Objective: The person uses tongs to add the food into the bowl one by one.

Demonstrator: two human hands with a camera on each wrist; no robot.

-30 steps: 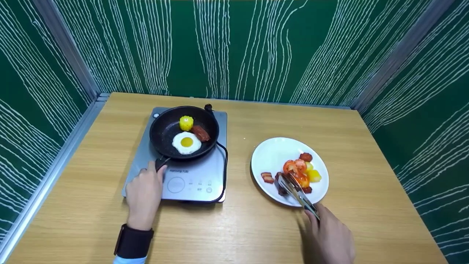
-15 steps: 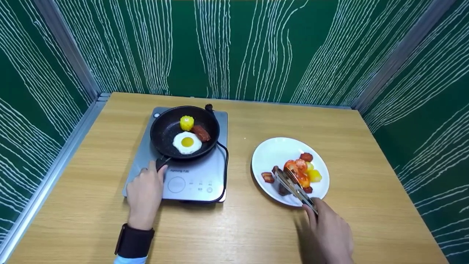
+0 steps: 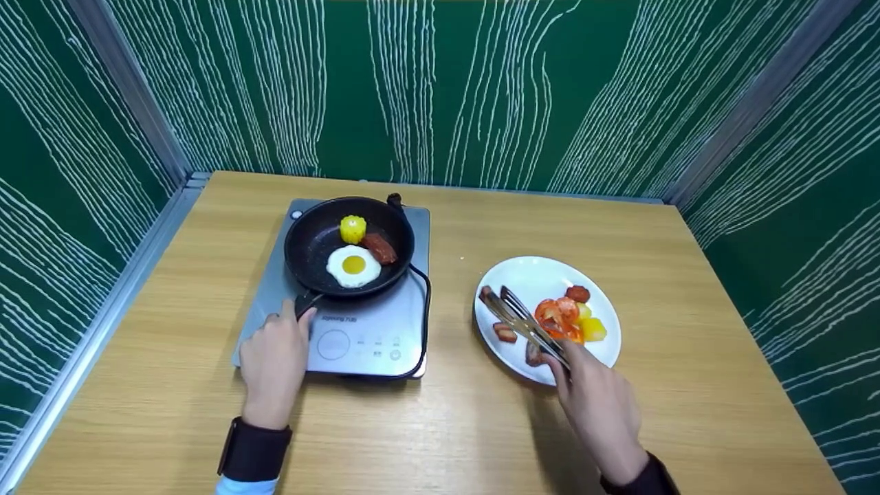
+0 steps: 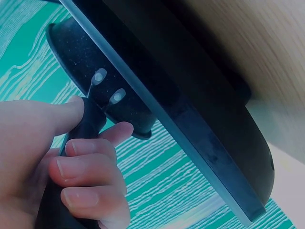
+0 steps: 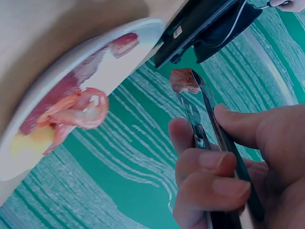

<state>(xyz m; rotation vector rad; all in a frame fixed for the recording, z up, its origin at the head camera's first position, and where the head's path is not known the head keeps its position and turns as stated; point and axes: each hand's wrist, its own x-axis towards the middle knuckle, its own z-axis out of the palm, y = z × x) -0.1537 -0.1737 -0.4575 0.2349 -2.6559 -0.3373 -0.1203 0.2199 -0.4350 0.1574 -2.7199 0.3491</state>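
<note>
My left hand [image 3: 275,361] grips the black handle [image 3: 307,301] of a frying pan [image 3: 307,254]. In the pan lie a fried egg [image 3: 353,272], a yellow corn piece [image 3: 353,229] and a reddish-brown meat slice [image 3: 380,248]. Metal tongs [image 3: 524,324] are held in my right hand [image 3: 599,399], over a white plate [image 3: 526,271]. A small brown meat chunk [image 5: 183,80] is pinched at their tips, clear of the plate in the right wrist view. Tomato slices [image 3: 555,311], yellow chunks [image 3: 593,329] and several meat pieces [image 3: 505,333] share the plate, partly hidden by tongs and hand.
The pan sits on a silver induction cooker [image 3: 357,344], with a black cord [image 3: 427,323] along its right side. Cooker and plate stand apart on a wooden table [image 3: 447,426]. Green walls with white lines [image 3: 474,89] enclose the back and sides.
My right hand has moved left and slightly up with the tongs, and the meat chunk has come off the pile toward the plate's left rim. My left hand stays on the handle.
</note>
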